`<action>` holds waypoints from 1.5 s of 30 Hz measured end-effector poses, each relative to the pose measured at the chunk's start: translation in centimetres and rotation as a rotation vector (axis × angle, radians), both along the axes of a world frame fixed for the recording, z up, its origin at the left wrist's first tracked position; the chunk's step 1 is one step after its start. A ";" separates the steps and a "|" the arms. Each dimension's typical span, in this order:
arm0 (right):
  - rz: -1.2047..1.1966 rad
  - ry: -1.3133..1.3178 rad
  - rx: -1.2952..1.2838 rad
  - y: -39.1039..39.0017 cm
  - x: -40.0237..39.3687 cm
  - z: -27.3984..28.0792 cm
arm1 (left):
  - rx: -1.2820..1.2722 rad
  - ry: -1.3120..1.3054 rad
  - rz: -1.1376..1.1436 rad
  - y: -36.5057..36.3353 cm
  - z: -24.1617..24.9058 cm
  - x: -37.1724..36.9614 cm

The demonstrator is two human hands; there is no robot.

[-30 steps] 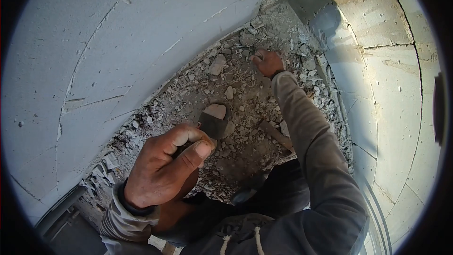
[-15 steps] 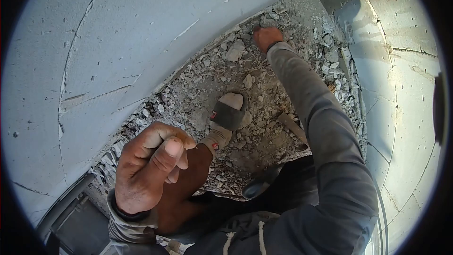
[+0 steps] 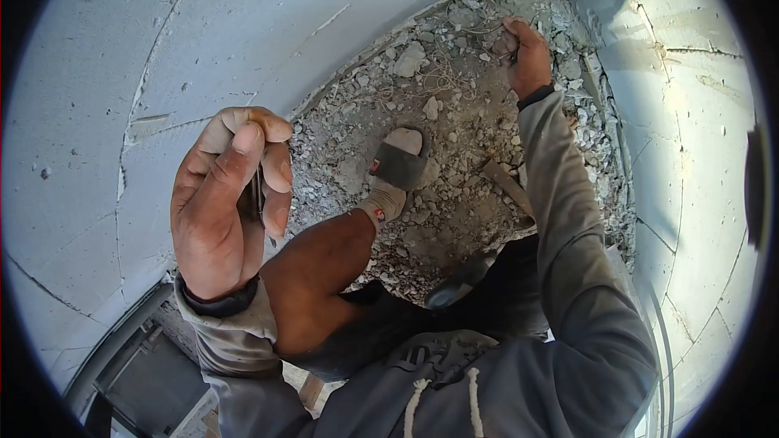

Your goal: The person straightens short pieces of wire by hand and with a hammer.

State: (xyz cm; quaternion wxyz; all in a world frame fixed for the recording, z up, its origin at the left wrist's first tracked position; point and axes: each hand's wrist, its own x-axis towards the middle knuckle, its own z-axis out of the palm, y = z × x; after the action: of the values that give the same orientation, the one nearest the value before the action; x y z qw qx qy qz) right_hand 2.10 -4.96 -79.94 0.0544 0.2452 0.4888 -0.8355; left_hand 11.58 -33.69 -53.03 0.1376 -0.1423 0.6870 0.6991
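Note:
My left hand [image 3: 231, 195] is raised in front of the pale wall at the left, its thumb pressed to the curled fingers. A thin dark piece, perhaps a nail, shows between its palm and fingers. Over the rubble [image 3: 454, 97] near the top right, my right hand [image 3: 527, 57] reaches out with its fingers bent. Whether those fingers hold anything is too small to tell. Thin tangled wire [image 3: 442, 79] lies on the rubble to the left of my right hand.
Pale cracked walls [image 3: 268, 24] rise on both sides. My sandalled foot [image 3: 399, 158] stands on the rubble at the middle. A flat brownish bar [image 3: 508, 188] lies right of it. A dark metal frame [image 3: 154, 373] is at the lower left.
My left hand has moved up and slightly left, and the dark piece in it now shows. My right hand has shifted right and turned, lifting off the rubble.

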 end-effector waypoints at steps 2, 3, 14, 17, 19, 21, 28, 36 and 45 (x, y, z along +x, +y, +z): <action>0.001 0.079 -0.052 2.8 2.6 1.0 | 0.026 0.007 -0.055 0.8 0.1 -0.2; -0.041 0.117 -0.161 3.9 4.2 1.8 | 0.030 0.022 -0.082 1.4 0.1 -0.4; -0.012 -0.331 -0.247 10.3 19.5 -2.3 | 0.013 0.076 -0.374 10.1 1.1 -1.9; -0.097 -0.484 -0.164 7.0 23.4 -2.5 | -0.058 0.083 -0.426 12.1 0.4 -2.0; -0.094 -0.577 -0.197 5.3 26.0 -3.7 | -0.028 0.061 -0.497 13.3 0.2 -2.4; -0.085 -0.637 -0.192 3.9 28.2 -5.4 | -0.013 0.054 -0.531 15.1 0.1 -2.5; -0.554 -1.035 0.063 3.4 32.4 -6.7 | -0.020 -0.098 -0.730 20.3 -1.8 -3.1; -0.625 -1.312 0.098 5.3 31.6 -5.7 | -0.109 -0.187 -0.952 25.2 -5.1 -2.7; -0.626 -1.338 0.160 6.0 30.2 -7.7 | -0.239 -0.176 -1.064 27.0 -8.1 -3.5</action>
State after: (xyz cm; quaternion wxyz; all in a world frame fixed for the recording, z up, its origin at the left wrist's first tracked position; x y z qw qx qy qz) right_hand 32.32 1.06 -87.59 0.0818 0.8329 0.3176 -0.4458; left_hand 8.11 -6.65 -61.11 0.5116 0.1518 0.7248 0.4358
